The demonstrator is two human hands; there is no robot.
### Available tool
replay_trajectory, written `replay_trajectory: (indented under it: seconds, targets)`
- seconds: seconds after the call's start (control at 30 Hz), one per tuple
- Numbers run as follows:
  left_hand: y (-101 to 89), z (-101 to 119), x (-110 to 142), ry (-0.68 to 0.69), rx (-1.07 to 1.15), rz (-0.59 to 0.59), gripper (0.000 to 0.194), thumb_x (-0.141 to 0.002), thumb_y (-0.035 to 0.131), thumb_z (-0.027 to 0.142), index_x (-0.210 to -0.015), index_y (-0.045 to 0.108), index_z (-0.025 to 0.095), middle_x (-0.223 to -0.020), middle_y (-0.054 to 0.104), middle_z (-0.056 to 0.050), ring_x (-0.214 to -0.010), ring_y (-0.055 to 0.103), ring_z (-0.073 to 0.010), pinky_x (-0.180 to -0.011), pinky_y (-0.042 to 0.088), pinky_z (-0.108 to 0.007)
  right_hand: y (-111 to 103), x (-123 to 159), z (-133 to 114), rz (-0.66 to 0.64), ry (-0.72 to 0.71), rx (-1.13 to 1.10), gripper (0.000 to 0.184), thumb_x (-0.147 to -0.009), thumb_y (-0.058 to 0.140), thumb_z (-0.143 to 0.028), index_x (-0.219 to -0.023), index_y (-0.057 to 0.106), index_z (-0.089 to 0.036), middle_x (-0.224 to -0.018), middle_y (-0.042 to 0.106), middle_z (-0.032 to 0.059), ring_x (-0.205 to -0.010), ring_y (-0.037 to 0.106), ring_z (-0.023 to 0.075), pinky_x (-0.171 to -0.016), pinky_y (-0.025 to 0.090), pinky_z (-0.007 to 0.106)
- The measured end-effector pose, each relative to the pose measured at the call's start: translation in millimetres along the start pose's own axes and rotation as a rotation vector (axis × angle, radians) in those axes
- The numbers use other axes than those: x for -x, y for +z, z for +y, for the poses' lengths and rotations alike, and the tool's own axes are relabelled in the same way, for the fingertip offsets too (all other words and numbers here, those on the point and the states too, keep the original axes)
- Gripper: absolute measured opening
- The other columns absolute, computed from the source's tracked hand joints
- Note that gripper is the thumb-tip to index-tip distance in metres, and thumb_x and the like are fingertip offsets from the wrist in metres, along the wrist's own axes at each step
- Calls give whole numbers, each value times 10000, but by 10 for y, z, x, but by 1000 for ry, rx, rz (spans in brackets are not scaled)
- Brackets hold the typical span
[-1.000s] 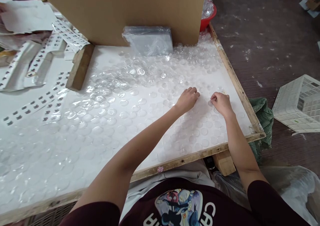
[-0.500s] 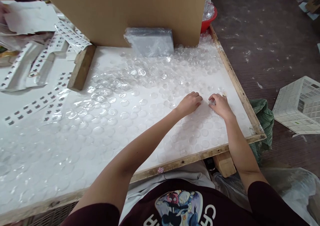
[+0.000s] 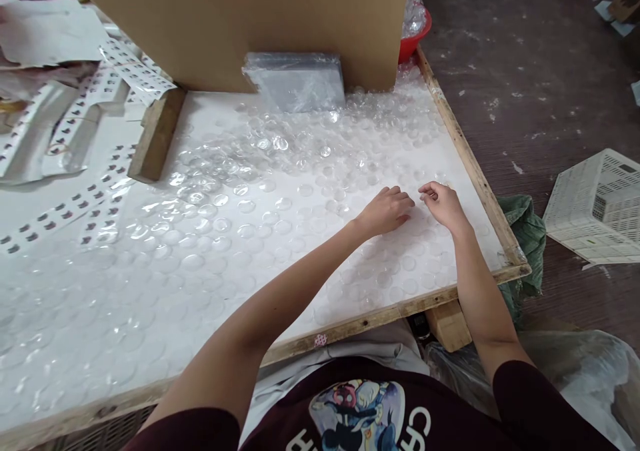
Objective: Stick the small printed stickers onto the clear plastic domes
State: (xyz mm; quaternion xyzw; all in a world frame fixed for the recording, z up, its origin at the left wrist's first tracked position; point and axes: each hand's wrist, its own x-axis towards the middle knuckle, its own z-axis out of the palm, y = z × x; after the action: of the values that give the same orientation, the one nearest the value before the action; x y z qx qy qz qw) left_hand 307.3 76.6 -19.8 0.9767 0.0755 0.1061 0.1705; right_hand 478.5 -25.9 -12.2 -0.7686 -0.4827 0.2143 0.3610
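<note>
A wide white board (image 3: 150, 344) with a wooden rim is strewn with several clear round glass domes (image 3: 245, 206). My left hand (image 3: 387, 210) lies palm down on the domes near the board's right side, fingers curled and close together. Just to its right, my right hand (image 3: 443, 203) rests on the board with fingertips pinched at a clear dome (image 3: 424, 196). The two hands nearly touch. Whether the left hand holds anything under its fingers is hidden.
A tall cardboard sheet (image 3: 250, 18) stands at the board's far edge with a wrapped flat packet (image 3: 295, 81) against it. A wood block (image 3: 155, 134) and printed sticker sheets (image 3: 75, 164) lie left. A red bowl (image 3: 417, 31), white crate (image 3: 597, 208) and green cloth (image 3: 523, 238) are right.
My left hand has slid to the right toward the right hand. The right hand's fingers have shifted slightly at the same spot.
</note>
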Motion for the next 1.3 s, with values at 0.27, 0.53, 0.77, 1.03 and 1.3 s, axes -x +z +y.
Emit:
replay_trajectory:
  seconds: [0.27, 0.53, 0.77, 1.03, 1.3]
  targets:
    - [30, 6, -43, 5, -26, -24, 202, -920, 594, 146, -1097, 689, 168, -1060, 697, -117, -1034, 590, -275, -871, 421, -384, -11, 16, -5, 52, -55, 147, 163, -831, 562, -177, -939, 678, -213, -1017, 696, 49, -646, 542, 146, -857, 487, 370]
    - [77, 3, -17, -25, -22, -10, 195, -936, 635, 257, -1092, 672, 148, -1057, 673, -129, -1010, 597, -280, -870, 456, -387, -4, 29, 4, -83, -55, 141, 161, -819, 570, -150, -916, 685, -207, -890, 717, 26, -667, 573, 155, -780, 478, 334]
    - [96, 14, -43, -50, 5, -9, 214, -914, 596, 139, -1125, 632, 143, -1080, 686, -129, -1016, 628, -268, -867, 506, -381, -17, 19, 34, -55, -53, 169, 159, -843, 545, -173, -916, 680, -213, -901, 722, 28, -695, 584, 163, -830, 479, 356]
    - [147, 94, -75, -258, 314, 159, 307, -880, 479, 41, -1146, 548, 179, -1164, 677, -115, -889, 679, -194, -785, 551, -347, 2, 30, -10, -88, -59, 87, 174, -811, 562, -165, -927, 681, -217, -896, 729, 16, -644, 575, 145, -764, 484, 320]
    - [165, 152, -149, -353, 744, 258, 300, -824, 520, 21, -1060, 520, 205, -1171, 666, -80, -928, 707, -153, -789, 581, -299, 12, 30, -72, -93, -80, 99, 174, -785, 573, -164, -910, 684, -213, -937, 740, 28, -660, 577, 152, -739, 478, 312]
